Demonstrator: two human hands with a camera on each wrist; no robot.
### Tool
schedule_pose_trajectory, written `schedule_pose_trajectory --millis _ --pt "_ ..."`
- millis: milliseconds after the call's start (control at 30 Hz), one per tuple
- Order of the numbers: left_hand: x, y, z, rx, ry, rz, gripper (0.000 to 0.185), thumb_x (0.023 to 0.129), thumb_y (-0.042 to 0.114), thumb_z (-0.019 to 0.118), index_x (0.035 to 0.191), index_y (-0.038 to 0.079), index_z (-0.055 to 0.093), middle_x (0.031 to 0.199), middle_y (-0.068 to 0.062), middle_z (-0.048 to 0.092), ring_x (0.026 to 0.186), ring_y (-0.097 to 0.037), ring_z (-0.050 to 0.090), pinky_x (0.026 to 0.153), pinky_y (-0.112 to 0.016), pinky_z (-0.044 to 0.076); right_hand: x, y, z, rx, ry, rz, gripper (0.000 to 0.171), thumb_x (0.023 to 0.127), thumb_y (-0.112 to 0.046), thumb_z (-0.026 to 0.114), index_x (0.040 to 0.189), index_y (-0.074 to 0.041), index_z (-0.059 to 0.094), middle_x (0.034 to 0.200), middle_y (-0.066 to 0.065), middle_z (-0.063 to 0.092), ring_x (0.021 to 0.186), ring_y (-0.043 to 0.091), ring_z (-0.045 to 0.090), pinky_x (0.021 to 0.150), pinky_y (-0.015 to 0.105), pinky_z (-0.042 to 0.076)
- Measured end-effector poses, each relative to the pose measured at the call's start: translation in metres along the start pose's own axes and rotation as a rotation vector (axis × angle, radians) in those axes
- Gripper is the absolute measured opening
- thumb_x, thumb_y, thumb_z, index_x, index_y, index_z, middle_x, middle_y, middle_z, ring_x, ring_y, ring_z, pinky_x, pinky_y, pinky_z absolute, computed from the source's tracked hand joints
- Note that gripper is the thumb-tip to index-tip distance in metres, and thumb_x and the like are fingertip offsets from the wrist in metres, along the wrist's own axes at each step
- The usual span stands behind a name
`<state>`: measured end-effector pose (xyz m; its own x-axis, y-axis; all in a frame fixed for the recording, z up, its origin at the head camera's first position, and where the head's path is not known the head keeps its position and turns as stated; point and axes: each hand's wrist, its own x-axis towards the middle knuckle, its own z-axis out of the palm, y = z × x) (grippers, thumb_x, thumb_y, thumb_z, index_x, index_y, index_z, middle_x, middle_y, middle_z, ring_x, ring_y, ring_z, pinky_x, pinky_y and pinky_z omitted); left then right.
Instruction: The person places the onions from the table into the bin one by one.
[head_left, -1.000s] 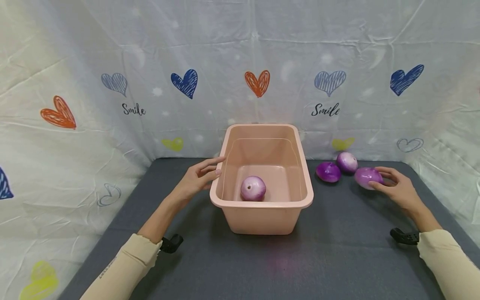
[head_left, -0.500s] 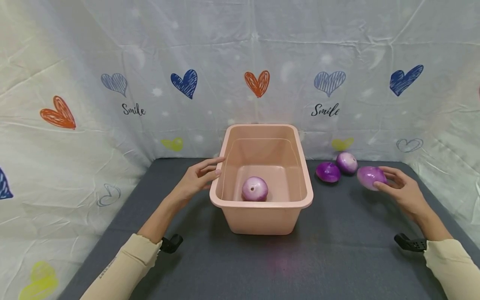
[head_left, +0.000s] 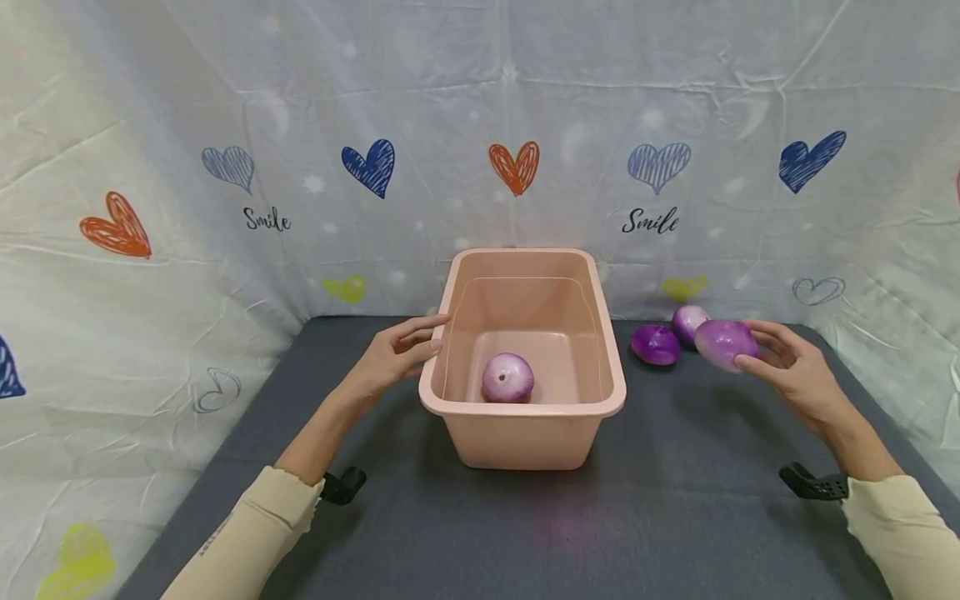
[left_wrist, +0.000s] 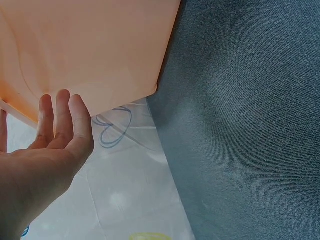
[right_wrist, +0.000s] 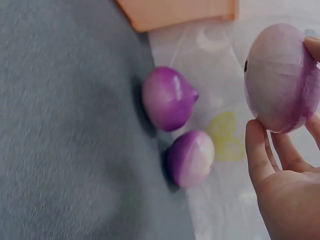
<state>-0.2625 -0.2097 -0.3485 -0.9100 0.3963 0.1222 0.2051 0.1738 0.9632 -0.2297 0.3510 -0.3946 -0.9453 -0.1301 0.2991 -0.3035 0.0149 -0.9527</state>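
Observation:
A pale purple onion is pinched between the thumb and fingers of my right hand, lifted above the table. In the right wrist view the same onion shows a whitish side. My left hand rests with relaxed fingers against the left rim of a peach plastic tub; the left wrist view shows its fingers beside the tub wall. One onion lies inside the tub. Behind the held onion are a dark purple onion and a lighter onion, partly hidden.
A dark grey cloth covers the table. White sheeting printed with hearts hangs at the back and both sides. The tub stands between my hands, its right rim lying between the held onion and the tub's inside.
My right hand has raised the onion off the table, shifting it slightly right, then back left and up. My left hand stays at the tub's rim. The onion in the tub has rocked slightly.

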Motion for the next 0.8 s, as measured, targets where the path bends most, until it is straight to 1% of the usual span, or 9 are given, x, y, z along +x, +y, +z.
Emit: schedule_pose_trajectory --millis 100,267,367,633,800 --pt "0.001 0.001 -0.001 0.008 0.003 -0.006 0.052 0.102 0.025 0.067 0.150 0.015 0.053 0.143 -0.014 0.054 0.128 -0.031 0.054 0.098 -0.052 0.050 0.002 -0.004 0.006 0.024 -0.029 -0.029 0.049 0.097 0.010 0.062 0.143 -0.008 0.055 0.131 0.003 0.054 0.111 0.009 0.062 0.086 0.018 0.053" --pt "0.001 0.001 -0.002 0.017 -0.002 -0.007 0.052 0.101 0.026 0.068 0.150 0.015 0.054 0.146 -0.014 0.050 0.131 -0.032 0.051 0.101 -0.057 0.046 0.006 -0.010 0.015 0.029 -0.054 -0.053 0.050 0.097 0.013 0.060 0.143 -0.005 0.054 0.130 0.005 0.056 0.110 0.012 0.062 0.086 0.020 0.053" --pt "0.001 0.000 -0.003 0.023 -0.007 0.002 0.051 0.101 0.025 0.067 0.150 0.015 0.054 0.148 -0.012 0.048 0.132 -0.032 0.050 0.102 -0.056 0.045 0.009 -0.013 0.021 0.021 -0.062 -0.055 0.050 0.097 0.012 0.061 0.143 -0.004 0.054 0.130 0.006 0.056 0.111 0.013 0.062 0.087 0.021 0.053" --pt "0.001 -0.001 -0.004 0.025 -0.020 0.026 0.051 0.101 0.022 0.067 0.150 0.013 0.054 0.151 -0.011 0.045 0.133 -0.031 0.049 0.103 -0.053 0.046 0.018 -0.019 0.036 0.054 -0.106 -0.075 0.050 0.097 0.013 0.060 0.144 -0.004 0.053 0.134 0.011 0.051 0.114 0.015 0.061 0.089 0.022 0.053" --pt "0.003 -0.002 -0.004 0.009 -0.028 0.024 0.052 0.101 0.022 0.067 0.150 0.013 0.053 0.151 -0.012 0.045 0.134 -0.032 0.048 0.105 -0.057 0.043 0.028 -0.026 0.047 0.067 -0.132 -0.074 0.048 0.098 0.011 0.059 0.144 -0.004 0.053 0.135 0.012 0.050 0.119 0.018 0.058 0.091 0.024 0.053"
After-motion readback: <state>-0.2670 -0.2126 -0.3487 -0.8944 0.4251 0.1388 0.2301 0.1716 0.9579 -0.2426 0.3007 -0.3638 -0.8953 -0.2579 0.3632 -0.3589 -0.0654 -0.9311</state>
